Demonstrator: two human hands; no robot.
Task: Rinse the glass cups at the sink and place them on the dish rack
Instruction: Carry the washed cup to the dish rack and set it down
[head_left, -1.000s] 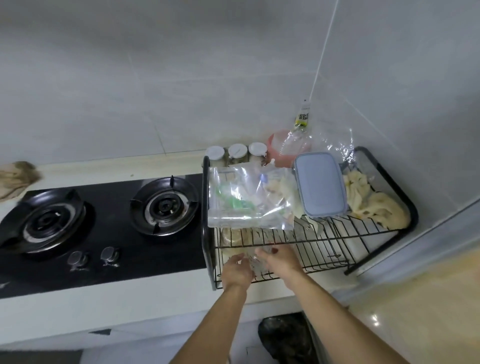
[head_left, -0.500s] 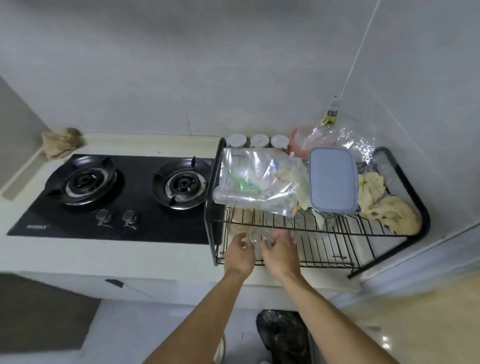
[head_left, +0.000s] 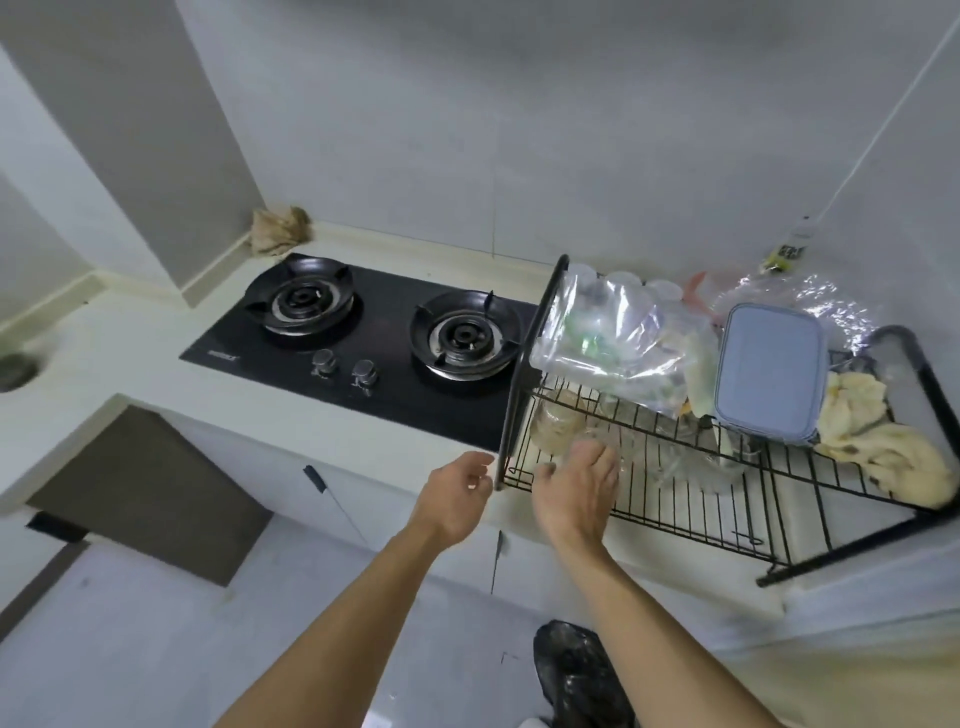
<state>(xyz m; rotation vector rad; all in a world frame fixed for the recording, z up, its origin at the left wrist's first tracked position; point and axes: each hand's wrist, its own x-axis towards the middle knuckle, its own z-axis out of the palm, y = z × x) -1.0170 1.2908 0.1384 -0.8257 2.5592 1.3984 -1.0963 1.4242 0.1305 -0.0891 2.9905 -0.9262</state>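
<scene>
1. Both hands are at the near left corner of the dish rack, a black wire frame with an upper shelf.
2. The left hand hangs just outside the rack's left post. Its fingers are loosely curled and there is nothing in them.
3. The right hand is just inside that post, at the front edge of the shelf. It is palm down with relaxed fingers spread towards the wires, and its grasp is empty too.
4. The glass cups sit under the rack's upper shelf, in a row running from the left post towards the right, just beyond the right hand's fingertips.
5. Their long axes seem to run up and down. Through the wires and the blur, I cannot tell whether the mouths face up or down.
6. On top of the rack a clear plastic bag lies at the left end. A blue-lidded box sits to its right, and a yellow cloth is bunched at the right end.
7. A gas stove lies just left of the rack.
8. A black bag sits on the floor below the rack's front.
</scene>
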